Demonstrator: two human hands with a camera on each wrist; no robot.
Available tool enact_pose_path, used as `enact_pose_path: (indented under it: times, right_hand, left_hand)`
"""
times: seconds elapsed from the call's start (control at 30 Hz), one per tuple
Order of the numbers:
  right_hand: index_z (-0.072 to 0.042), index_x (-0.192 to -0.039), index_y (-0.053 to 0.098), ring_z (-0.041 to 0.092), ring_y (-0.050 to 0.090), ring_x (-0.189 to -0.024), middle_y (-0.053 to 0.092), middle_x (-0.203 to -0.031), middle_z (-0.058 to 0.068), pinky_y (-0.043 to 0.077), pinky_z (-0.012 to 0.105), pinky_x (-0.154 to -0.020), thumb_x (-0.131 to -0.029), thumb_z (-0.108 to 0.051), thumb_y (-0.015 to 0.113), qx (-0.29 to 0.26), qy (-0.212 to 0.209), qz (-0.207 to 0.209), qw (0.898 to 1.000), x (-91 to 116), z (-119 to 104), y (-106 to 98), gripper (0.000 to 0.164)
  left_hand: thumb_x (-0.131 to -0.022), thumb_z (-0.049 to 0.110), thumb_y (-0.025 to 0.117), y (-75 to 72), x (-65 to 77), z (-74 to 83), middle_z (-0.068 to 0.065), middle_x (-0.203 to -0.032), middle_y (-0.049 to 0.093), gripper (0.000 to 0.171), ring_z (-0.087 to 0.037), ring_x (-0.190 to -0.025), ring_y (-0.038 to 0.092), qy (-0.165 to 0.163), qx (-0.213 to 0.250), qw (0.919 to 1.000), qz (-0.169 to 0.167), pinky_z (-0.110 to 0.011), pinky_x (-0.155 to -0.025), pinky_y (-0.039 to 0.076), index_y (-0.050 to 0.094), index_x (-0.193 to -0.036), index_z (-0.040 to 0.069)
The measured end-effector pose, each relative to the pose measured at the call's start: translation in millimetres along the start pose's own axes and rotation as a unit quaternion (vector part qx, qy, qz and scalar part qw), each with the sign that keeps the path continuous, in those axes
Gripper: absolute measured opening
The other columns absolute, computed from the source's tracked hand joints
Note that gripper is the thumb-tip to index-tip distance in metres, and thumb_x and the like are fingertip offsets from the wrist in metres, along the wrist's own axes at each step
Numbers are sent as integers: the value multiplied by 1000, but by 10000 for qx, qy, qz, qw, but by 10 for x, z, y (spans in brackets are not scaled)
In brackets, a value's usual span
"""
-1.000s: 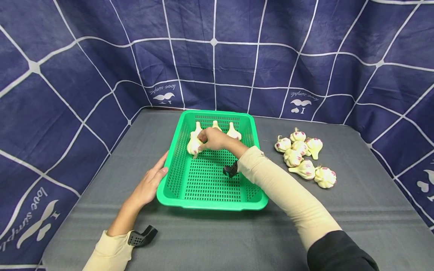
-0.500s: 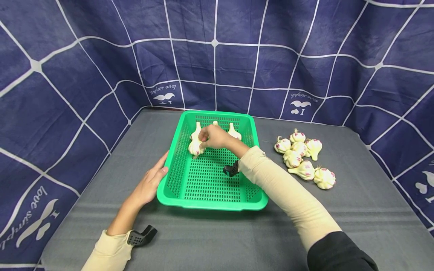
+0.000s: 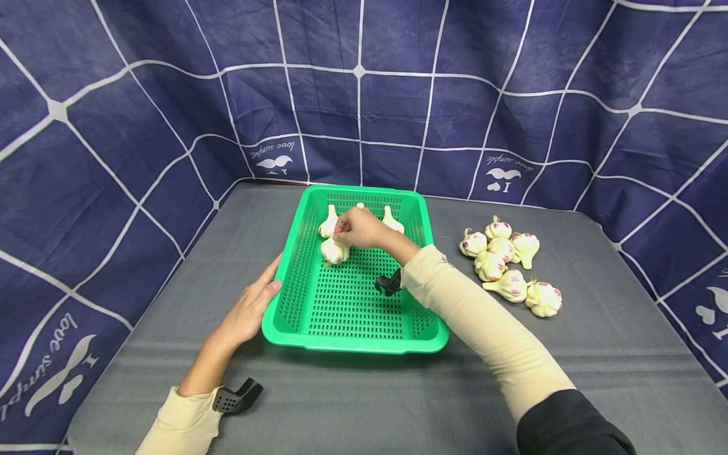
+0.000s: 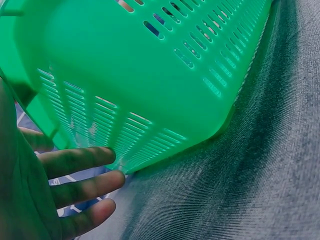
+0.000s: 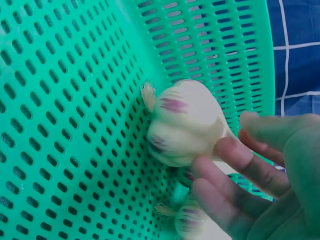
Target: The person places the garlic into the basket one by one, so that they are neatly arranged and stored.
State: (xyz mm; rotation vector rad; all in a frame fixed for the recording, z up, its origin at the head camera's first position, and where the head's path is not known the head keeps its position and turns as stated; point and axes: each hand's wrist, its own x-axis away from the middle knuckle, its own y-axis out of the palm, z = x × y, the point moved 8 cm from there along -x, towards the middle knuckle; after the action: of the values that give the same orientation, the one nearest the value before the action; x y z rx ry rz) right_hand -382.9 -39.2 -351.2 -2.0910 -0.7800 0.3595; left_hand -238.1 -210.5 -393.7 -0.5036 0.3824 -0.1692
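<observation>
A green plastic basket (image 3: 355, 344) with slotted walls stands on the grey cloth. My left hand (image 3: 253, 308) rests against its left side, fingers extended; in the left wrist view the fingers (image 4: 82, 187) lie loosely spread beside the outer wall. Inside the basket, my right hand (image 3: 364, 229) pinches a garlic bulb (image 3: 334, 251) by its stem end, which the fingers partly cover. In the right wrist view this bulb (image 5: 182, 125) lies between the fingertips and the wall. Behind it sits another bulb (image 3: 328, 226), and a further bulb (image 3: 392, 221) is right of the hand.
Several garlic bulbs (image 3: 503, 249) lie in a cluster on the grey cloth (image 3: 597, 303) right of the basket. A blue, white-lined cloth (image 3: 392, 107) hangs behind and along both sides. A stem (image 3: 360, 205) pokes up behind my right hand.
The garlic bulb at my right fingertips has shifted slightly right, away from the left wall, and turned a little. My left hand and the basket stay where they were.
</observation>
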Motion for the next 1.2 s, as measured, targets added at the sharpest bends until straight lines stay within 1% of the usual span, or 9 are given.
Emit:
enact_pose_path:
  times: [0.27, 0.4, 0.6, 0.7, 0.77, 0.87, 0.93, 1.13, 1.2]
  right_hand:
    - [-4, -98, 70, 20, 69, -80, 74, -89, 5, 51, 26, -71, -95, -17, 69, -94, -78, -186, 9998, 9, -21, 34, 14]
    - [-4, -100, 70, 15, 68, -84, 73, -93, 6, 51, 29, -77, -95, -19, 68, 21, -189, -232, 9995, 35, -49, -1, 16]
    - [-4, -104, 69, 20, 67, -89, 73, -97, 7, 47, 37, -90, -95, -22, 67, 240, -239, -207, 9992, 84, -67, -124, 20]
    - [-6, -105, 69, 26, 70, -87, 74, -96, 8, 48, 36, -88, -95, -24, 68, 200, -103, -217, 9995, 125, -35, -191, 21]
    - [-6, -106, 68, 29, 70, -86, 74, -95, 8, 51, 35, -78, -95, -24, 68, 110, -30, -248, 9996, 162, -20, -230, 22]
    - [-6, -107, 68, 28, 70, -84, 74, -94, 7, 49, 31, -73, -95, -26, 68, 94, -65, -251, 9996, 226, -3, -286, 24]
    - [-6, -107, 68, 26, 69, -81, 74, -93, 6, 49, 30, -69, -95, -27, 68, 51, -96, -220, 9997, 278, 18, -320, 24]
    - [-5, -108, 67, 22, 67, -75, 73, -95, 8, 54, 32, -64, -94, -24, 69, -528, 24, -90, 9986, 468, 111, -447, 24]
    - [-4, -109, 66, 18, 66, -73, 72, -97, 10, 55, 34, -64, -94, -22, 69, -688, 57, -39, 9976, 535, 140, -506, 24]
  left_hand:
    - [-106, 15, 34, 2, -5, 5, -22, -154, 35, 52, -39, -138, 32, -5, -20, 10000, -7, -11, -105, 19, 25, -156, 5]
    - [-106, 16, 34, 9, -16, 10, -22, -153, 36, 52, -39, -138, 33, 1, -7, 10000, -23, -11, -105, 19, 26, -157, 6]
    - [-106, 18, 33, 5, -14, 2, -23, -153, 36, 52, -40, -137, 33, -28, -20, 10000, -17, -10, -104, 20, 25, -157, 6]
    - [-106, 18, 33, 1, -3, -7, -24, -152, 37, 52, -41, -137, 33, -27, -38, 10000, 2, -10, -104, 20, 25, -157, 5]
    - [-106, 17, 33, -5, 3, -5, -24, -152, 37, 52, -42, -136, 34, -4, -49, 10000, 23, -9, -103, 20, 26, -156, 4]
    - [-106, 17, 33, -5, 11, -4, -24, -152, 36, 52, -41, -137, 33, 16, -33, 10000, 37, -8, -103, 20, 26, -156, 4]
    - [-107, 17, 33, 2, 13, -2, -24, -153, 36, 51, -35, -138, 32, 41, -23, 10000, 36, -8, -104, 20, 27, -156, 3]
    - [-106, 12, 34, 15, 16, 22, -26, -151, 38, 50, -2, -134, 31, 202, 154, 9997, 46, -7, -104, 20, 30, -154, -1]
    - [-106, 12, 33, 17, 11, 27, -26, -152, 37, 50, -7, -136, 31, 201, 166, 9997, 40, -7, -104, 20, 29, -154, -1]
